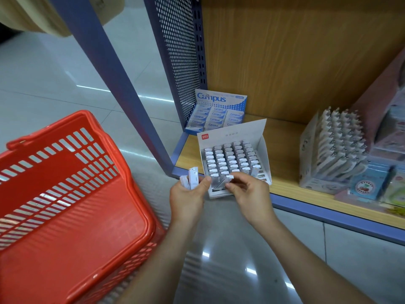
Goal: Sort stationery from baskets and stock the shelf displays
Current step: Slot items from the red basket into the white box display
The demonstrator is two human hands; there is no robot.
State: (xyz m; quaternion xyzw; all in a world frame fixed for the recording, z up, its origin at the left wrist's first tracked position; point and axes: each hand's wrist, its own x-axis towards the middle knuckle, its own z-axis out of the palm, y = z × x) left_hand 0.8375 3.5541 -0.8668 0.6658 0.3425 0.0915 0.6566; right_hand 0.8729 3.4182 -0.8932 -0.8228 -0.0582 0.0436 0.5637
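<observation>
A white display box [260, 150] of small grey-and-white erasers stands open at the front left of the wooden shelf [285, 137]. My left hand [187, 197] grips a small bunch of erasers [191, 177] just left of the box. My right hand [248, 190] pinches one eraser [221, 182] at the box's front row, tilted. The red basket [65, 194] sits on the floor to the left, and no stock shows inside it.
A blue Campus eraser box [217, 115] stands behind the white box by the perforated blue side panel [177, 51]. A pack of white pens [333, 150] and colourful packets [366, 187] fill the shelf's right side. Glossy tiled floor lies below.
</observation>
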